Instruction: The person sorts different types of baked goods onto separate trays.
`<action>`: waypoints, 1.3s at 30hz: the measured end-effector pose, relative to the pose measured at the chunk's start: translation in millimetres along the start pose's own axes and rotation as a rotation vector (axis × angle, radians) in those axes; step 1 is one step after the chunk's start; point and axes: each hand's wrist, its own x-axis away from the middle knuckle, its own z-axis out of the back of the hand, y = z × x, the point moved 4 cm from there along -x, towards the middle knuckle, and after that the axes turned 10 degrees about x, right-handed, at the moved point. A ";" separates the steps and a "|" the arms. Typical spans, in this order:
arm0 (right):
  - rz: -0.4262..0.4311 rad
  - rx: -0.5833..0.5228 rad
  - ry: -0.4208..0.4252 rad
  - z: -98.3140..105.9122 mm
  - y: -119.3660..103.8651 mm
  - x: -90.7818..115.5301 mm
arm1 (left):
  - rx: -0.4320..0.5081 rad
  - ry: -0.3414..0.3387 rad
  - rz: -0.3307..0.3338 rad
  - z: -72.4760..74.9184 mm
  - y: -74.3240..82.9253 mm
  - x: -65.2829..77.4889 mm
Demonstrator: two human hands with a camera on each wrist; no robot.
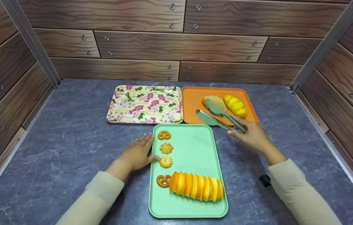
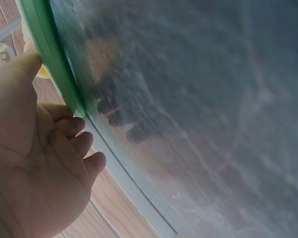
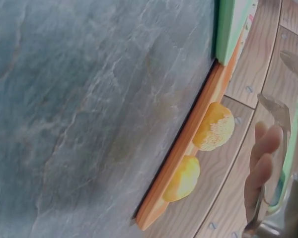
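My left hand (image 1: pixel 135 153) rests against the left edge of the light green tray (image 1: pixel 195 148), its thumb at the rim. In the left wrist view its fingers look relaxed along the tray's side. My right hand (image 1: pixel 254 137) grips metal tongs (image 1: pixel 216 107) with green heads. The tongs' arms stand apart, with nothing between them. Their heads hang over the orange tray (image 1: pixel 192 106), one overlapping a seeded bun (image 1: pixel 217 99) in the head view. Right of that bun lies a yellow ridged bread roll (image 1: pixel 235 105).
Along the green tray's left side are two pretzels (image 1: pixel 164 135), a star-shaped cookie (image 1: pixel 166 148) and a round cookie (image 1: pixel 165 162). A large ridged orange loaf (image 1: pixel 196 186) lies near its front. A floral tray (image 1: pixel 145 104) adjoins the orange one. Wood-patterned walls (image 1: pixel 139 47) enclose the table.
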 end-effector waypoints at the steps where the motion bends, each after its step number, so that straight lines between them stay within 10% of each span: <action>1: 0.016 -0.010 -0.003 0.1 -1.6 1.4 | -0.001 -0.001 0.002 -0.2 -0.1 0.1; 39: 0.364 -0.122 -0.415 -1.1 -37.9 54.7 | 0.017 -0.007 0.002 2.5 1.8 2.9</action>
